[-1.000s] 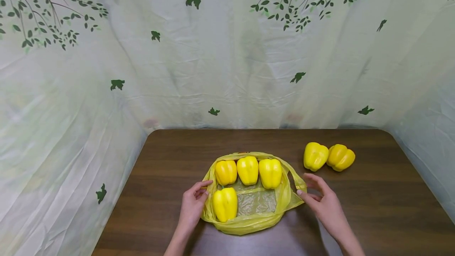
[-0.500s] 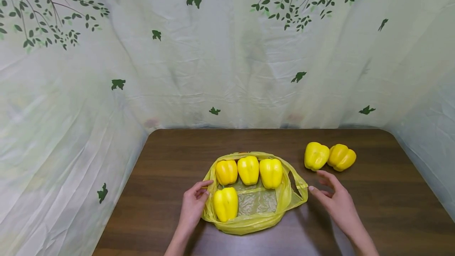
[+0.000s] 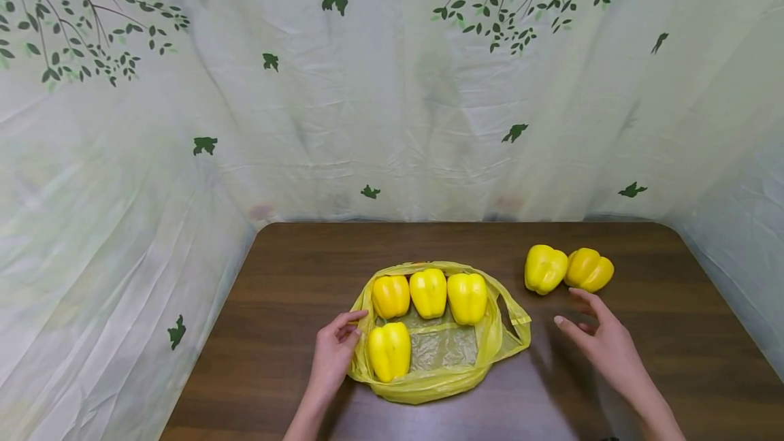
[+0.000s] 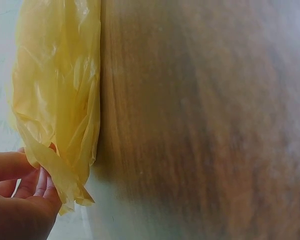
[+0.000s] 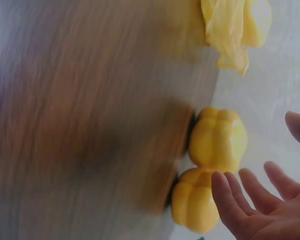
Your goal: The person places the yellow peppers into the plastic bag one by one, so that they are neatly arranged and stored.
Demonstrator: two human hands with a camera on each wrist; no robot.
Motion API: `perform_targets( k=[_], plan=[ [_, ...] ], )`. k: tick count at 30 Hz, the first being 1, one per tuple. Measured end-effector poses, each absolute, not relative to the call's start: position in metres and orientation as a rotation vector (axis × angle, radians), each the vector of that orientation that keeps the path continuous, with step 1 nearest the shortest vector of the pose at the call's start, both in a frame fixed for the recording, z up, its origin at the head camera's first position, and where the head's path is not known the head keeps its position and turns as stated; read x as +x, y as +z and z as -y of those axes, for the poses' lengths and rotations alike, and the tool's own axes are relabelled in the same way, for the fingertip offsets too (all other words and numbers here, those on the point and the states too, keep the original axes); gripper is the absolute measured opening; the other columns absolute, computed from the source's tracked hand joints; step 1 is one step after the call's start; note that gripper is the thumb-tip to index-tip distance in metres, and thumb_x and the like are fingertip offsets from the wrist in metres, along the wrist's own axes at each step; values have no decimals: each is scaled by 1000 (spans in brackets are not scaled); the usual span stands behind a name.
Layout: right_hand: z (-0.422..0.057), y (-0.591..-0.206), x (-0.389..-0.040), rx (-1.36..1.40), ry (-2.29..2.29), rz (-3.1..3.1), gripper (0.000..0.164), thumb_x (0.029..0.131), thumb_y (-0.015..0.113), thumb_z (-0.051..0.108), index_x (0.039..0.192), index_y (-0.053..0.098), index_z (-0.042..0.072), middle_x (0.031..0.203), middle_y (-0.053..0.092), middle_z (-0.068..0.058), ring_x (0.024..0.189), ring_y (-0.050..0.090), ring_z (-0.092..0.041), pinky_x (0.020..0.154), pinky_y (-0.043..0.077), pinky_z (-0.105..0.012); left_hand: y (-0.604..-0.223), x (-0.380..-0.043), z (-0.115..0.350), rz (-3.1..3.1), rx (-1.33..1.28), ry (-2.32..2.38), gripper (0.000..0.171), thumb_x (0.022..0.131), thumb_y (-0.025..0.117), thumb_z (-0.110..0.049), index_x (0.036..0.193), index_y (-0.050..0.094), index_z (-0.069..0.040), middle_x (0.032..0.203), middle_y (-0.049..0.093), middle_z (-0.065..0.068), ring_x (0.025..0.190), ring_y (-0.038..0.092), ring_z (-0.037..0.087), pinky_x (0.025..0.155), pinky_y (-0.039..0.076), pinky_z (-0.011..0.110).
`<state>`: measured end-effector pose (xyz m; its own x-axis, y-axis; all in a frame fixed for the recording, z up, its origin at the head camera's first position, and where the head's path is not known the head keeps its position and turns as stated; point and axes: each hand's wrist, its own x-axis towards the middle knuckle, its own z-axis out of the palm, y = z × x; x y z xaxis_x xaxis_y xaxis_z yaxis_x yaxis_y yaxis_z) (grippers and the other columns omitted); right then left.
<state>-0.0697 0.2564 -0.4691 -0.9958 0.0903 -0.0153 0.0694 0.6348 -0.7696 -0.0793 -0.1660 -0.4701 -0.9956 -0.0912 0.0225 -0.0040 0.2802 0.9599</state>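
Glossy, lobed peppers (image 3: pixel 428 293) sit in a thin, crinkled plastic bag (image 3: pixel 422 395); the left hand (image 3: pixel 331 354) pinches its edge, the right hand (image 3: pixel 611 351) hangs loosely spread near two outer peppers (image 3: pixel 546 269).

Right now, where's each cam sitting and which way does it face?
Head: worn on the head; faces forward and down at the table, yellow bag and peppers in it; left hand and right hand show.
Left wrist: on that wrist; faces the bag's side, picture turned sideways; part of the left hand shows.
Right wrist: on that wrist; faces two loose peppers, also sideways; part of the right hand shows.
Both wrist views share: bag and table.
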Motion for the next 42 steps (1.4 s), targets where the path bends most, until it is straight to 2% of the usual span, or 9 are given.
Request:
perform_targets(
  k=[10,17,30,36,42],
  plan=[
    [-278,-468,-77,-174,1271,2859,76,94,60,49,149,33,4,135,44,-37,107,56,-54,79,51,-58,-471,-79,167,2451,78,-1857,31,87,55,18,113,68,7,115,65,23,95,61,40,78,51,24],
    [-291,-470,-82,-173,1241,2797,72,96,59,44,149,34,2,133,45,-38,106,55,-57,77,51,-60,-470,-79,167,2453,73,-1858,31,87,55,17,114,68,8,116,64,24,95,61,40,79,50,24],
    [-313,-484,-97,-173,1174,2677,65,98,59,33,147,35,-3,142,39,-34,121,40,-54,85,38,-68,-471,-77,167,2451,100,-1859,31,87,54,18,113,68,7,115,64,23,94,61,38,77,51,25],
    [-319,-487,-104,-108,1186,2616,62,99,59,28,147,36,-3,145,37,-32,121,40,-57,90,34,-70,-471,-77,166,2445,99,-1863,32,87,54,19,113,68,8,115,65,23,95,61,39,79,51,25],
    [-328,-488,-116,-106,1173,2636,63,99,58,29,148,34,-3,145,36,-33,122,39,-57,92,33,-70,-471,-78,166,2439,97,-1869,32,87,54,19,113,68,8,115,64,24,96,61,39,80,50,24]
  ],
)
